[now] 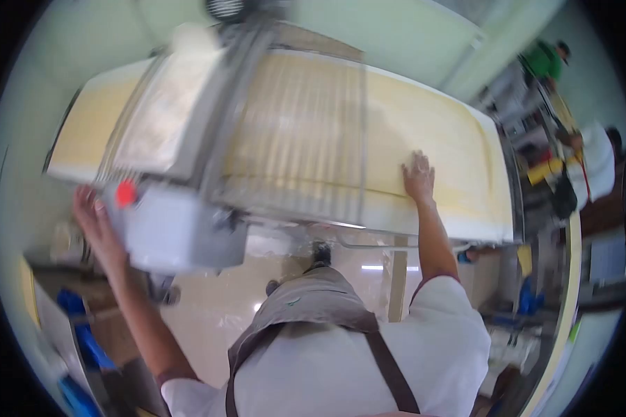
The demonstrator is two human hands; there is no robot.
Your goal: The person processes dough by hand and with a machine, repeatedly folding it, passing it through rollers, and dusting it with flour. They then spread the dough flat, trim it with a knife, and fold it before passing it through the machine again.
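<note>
A dough sheeter with a long white belt stretches across in front of me. Pale yellow dough lies flat along the belt and runs under a wire guard toward the rollers. My right hand rests palm down, fingers spread, at the near edge of the dough, right of the guard. My left hand is at the left side of the grey control box, fingers stretched out close to the red button. Motion blurs this side of the machine.
Another stretch of belt reaches out left of the rollers. Shelves with blue items stand at lower left. At the right are a person in green, a person in white and crowded work surfaces. A pale wall runs behind the machine.
</note>
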